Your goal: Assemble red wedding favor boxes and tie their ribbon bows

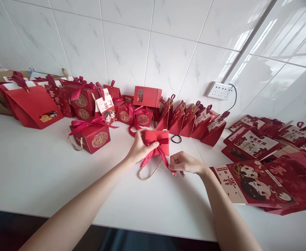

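Observation:
A small red gift box (pixel 160 139) stands on the white counter (pixel 37 167) in front of me. A dark red ribbon (pixel 155 153) is tied round it, and a beige rope handle (pixel 149 172) loops down from it. My left hand (pixel 139 146) grips the box's left side, its fingers pinching the ribbon at the knot. Just to the right of the box, my right hand (pixel 183 163) is closed in a pinch on the ribbon's loose end.
Finished red boxes with bows (pixel 91 134) and red paper bags (pixel 32 104) line the tiled wall. Flat red printed cartons (pixel 254 184) lie stacked at the right. A black hair tie (pixel 176 138) lies behind the box. A wall socket (pixel 219 90) sits above.

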Available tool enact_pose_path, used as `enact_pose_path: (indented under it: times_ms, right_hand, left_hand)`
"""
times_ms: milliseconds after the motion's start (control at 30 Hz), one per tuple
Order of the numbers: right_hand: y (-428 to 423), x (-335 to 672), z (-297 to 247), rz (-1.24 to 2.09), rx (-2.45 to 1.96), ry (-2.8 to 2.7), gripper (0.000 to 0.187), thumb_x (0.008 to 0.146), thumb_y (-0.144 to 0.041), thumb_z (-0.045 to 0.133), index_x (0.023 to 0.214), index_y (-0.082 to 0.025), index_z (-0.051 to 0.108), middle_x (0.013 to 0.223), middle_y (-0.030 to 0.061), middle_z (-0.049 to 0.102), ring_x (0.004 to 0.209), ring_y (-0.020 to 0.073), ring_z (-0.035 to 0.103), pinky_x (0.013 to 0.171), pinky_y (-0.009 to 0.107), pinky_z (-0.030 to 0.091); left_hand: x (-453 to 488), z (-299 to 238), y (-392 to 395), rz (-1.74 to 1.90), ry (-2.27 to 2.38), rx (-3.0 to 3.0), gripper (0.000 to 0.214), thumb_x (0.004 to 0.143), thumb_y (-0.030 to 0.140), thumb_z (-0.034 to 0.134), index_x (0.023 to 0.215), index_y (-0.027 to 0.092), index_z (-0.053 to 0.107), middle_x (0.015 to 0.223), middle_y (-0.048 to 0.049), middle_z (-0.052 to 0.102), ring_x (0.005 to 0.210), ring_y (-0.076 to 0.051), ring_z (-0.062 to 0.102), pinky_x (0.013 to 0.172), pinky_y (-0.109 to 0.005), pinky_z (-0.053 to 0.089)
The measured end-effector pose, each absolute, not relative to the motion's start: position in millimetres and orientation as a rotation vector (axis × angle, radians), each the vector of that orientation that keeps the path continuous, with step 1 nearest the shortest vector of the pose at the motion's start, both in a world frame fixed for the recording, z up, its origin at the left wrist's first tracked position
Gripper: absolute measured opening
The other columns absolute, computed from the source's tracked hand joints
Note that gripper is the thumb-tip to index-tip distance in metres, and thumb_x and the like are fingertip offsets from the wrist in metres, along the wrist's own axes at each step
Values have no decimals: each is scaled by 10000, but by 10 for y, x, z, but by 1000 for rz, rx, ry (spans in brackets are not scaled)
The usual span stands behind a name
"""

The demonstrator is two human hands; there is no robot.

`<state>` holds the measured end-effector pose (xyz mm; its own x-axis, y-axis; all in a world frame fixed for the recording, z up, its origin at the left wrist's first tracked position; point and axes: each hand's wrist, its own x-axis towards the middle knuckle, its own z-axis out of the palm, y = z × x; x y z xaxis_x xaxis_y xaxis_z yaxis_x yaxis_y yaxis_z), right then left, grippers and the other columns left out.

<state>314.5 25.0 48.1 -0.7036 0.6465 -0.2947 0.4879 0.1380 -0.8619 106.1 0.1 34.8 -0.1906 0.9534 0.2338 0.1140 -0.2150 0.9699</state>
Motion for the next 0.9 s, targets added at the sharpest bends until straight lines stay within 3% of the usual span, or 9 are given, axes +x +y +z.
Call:
enact_pose_path:
  times_ms: [133, 267, 433, 533, 633, 900]
  right_hand:
    - [228, 3112, 495, 1207, -1129, -2059, 421, 745, -562, 601, 597, -176, 521, 531, -22, 502, 458, 79, 411, 381, 200, 313]
    - [167, 2928, 429, 796, -968, -1770, 430, 726, -616, 602, 703, -195, 519, 742, 10, 479, 641, 131, 474, 472, 233, 412]
    - [140, 2802, 355, 850, -925, -1744, 370, 844, -502, 500, 634, -199, 477, 710, 3, 438, 655, 137, 461, 592, 268, 460]
    - [143, 2810, 347, 891, -879, -1758, 322, 844, -452, 497, 642, -203, 466, 707, -1, 443, 656, 138, 465, 602, 266, 453]
    - [147, 2812, 334, 891, -869, -1771, 261, 839, -402, 490, 678, -197, 498, 751, 12, 457, 684, 143, 476, 618, 273, 452]
    - [151, 2809, 335, 983, -864, -1726, 263, 835, -385, 488, 648, -205, 446, 722, 1, 455, 667, 141, 462, 616, 273, 434]
  left_hand:
    - [1069, 322, -7, 1512, 1304, 1371, 556, 668, 308, 745, 1095, 226, 398, 1146, -76, 554, 1114, -243, 552, 964, -419, 440]
    - [1112, 268, -40, 1479, 1233, 1440, 641, 685, 362, 743, 1179, 228, 357, 1203, -103, 529, 1163, -267, 525, 977, -433, 424]
    - [1132, 203, -37, 1540, 1247, 1515, 578, 736, 408, 686, 1135, 237, 305, 1250, -106, 460, 1167, -239, 500, 954, -397, 431]
    - [1114, 182, -18, 1654, 1317, 1579, 357, 771, 400, 642, 890, 231, 351, 1084, -58, 483, 972, -187, 539, 823, -338, 477]
    - [1087, 177, -6, 1740, 1442, 1685, 298, 826, 372, 569, 704, 220, 343, 853, -12, 434, 787, -152, 494, 719, -294, 468]
    - [1042, 183, 0, 1719, 1536, 1788, 292, 885, 357, 460, 665, 223, 324, 637, 34, 410, 598, -126, 424, 631, -260, 401]
